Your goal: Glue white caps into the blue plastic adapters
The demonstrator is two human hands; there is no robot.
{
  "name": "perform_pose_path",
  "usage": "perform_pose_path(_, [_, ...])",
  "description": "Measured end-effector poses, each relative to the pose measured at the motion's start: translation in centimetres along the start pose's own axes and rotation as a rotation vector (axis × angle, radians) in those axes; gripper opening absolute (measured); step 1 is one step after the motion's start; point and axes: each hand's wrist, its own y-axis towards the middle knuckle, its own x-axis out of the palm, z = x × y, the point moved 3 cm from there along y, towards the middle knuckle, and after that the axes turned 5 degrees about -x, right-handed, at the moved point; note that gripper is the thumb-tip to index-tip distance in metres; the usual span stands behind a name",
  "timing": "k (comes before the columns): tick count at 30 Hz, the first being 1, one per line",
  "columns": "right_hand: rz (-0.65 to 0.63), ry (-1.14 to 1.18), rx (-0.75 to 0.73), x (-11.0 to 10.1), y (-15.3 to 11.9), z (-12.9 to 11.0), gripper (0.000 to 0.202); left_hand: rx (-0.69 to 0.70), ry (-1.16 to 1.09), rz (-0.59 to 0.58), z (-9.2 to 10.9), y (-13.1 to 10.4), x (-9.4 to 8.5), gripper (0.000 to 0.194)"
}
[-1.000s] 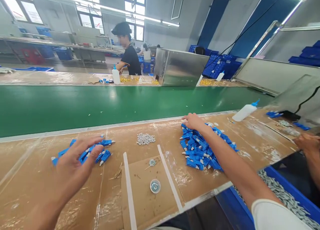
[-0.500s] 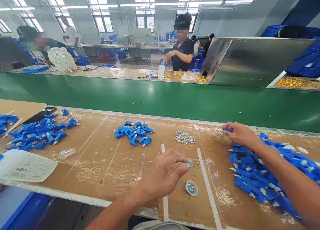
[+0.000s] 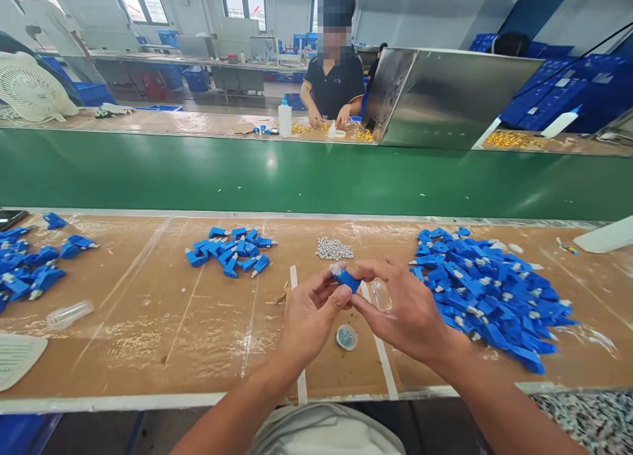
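Between my two hands, above the bench, is a small blue plastic part point(image 3: 347, 279) with a whitish tip pointing up and left. My left hand point(image 3: 312, 310) pinches it near the tip side. Thumb and fingers of my right hand point(image 3: 403, 306) grip its other end. Just below the hands, a small round dish point(image 3: 347, 337) with bluish-clear contents stands on the bench. Behind the hands lies a little heap of small grey pieces point(image 3: 334, 248). A large pile of similar blue parts point(image 3: 487, 290) spreads to the right, and a smaller pile point(image 3: 230, 249) lies left of centre.
More blue parts point(image 3: 30, 264) lie at the far left, near a clear plastic tube point(image 3: 70, 314). White tape strips point(image 3: 380, 349) run along the brown bench. Beyond a green belt point(image 3: 198, 171), a co-worker point(image 3: 333, 79) handles small things beside a white bottle point(image 3: 285, 117).
My right hand has come from the big blue pile to the middle with a blue part. My left hand now grips it too. The view has turned right and downward.
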Motion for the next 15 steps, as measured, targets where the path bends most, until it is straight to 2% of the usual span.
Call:
perform_pose_path(2, [0.003,0.088,0.13,0.2,-0.6,0.4,0.049,-0.003,-0.022,0.033,-0.1,-0.3,0.0,0.052])
perform_pose_path(4, [0.01,0.084,0.155,0.5,-1.0,0.4,0.049,-0.001,-0.03,0.061,-0.4,-0.5,0.1,0.051])
perform_pose_path(8, [-0.037,-0.103,-0.107,1.1,-1.2,-0.7,0.048,-0.01,-0.051,0.116,-1.2,-0.4,0.0,0.037])
perform_pose_path(10, [-0.056,-0.13,-0.145,1.1,-1.4,-0.8,0.051,-0.017,-0.066,0.13,-1.4,-0.1,-0.5,0.035])
perform_pose_path(12, [-0.048,-0.067,-0.015,0.7,-2.1,-0.7,0.053,-0.026,-0.111,0.144,-1.4,0.1,-1.3,0.037])
perform_pose_path(15, [-0.058,0.126,0.304,0.2,-3.9,-1.4,0.047,-0.11,-0.304,0.183,-1.5,-1.1,-2.1,0.036])
